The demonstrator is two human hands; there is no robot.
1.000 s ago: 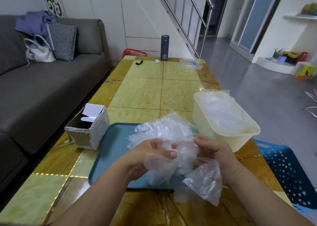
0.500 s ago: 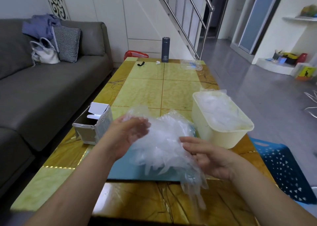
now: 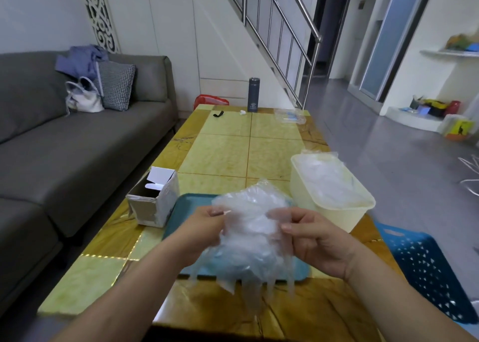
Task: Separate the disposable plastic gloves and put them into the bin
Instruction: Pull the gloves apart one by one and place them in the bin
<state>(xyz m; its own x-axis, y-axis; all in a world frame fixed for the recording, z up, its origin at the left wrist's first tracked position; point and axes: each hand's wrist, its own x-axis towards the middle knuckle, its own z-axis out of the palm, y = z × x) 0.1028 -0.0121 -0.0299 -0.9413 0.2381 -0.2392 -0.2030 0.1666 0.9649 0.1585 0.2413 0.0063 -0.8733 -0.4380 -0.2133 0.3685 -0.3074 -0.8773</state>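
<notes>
A bunch of clear disposable plastic gloves (image 3: 251,240) hangs above a teal tray (image 3: 186,212), fingers dangling down. My left hand (image 3: 204,235) pinches the bunch's upper left edge. My right hand (image 3: 313,240) pinches its upper right edge. A cream plastic bin (image 3: 334,219) stands just right of the tray, with several clear gloves (image 3: 326,181) lying inside it.
An open cardboard box (image 3: 153,201) sits left of the tray. A dark flask (image 3: 253,95), a black strap (image 3: 218,114) and a clear bag (image 3: 290,115) lie at the table's far end. A blue perforated basket (image 3: 425,271) is on the floor at right, a grey sofa (image 3: 64,147) at left.
My hands have come together on the top edge of the glove bunch and lifted it, so the gloves' fingers hang down. The view has tilted upward.
</notes>
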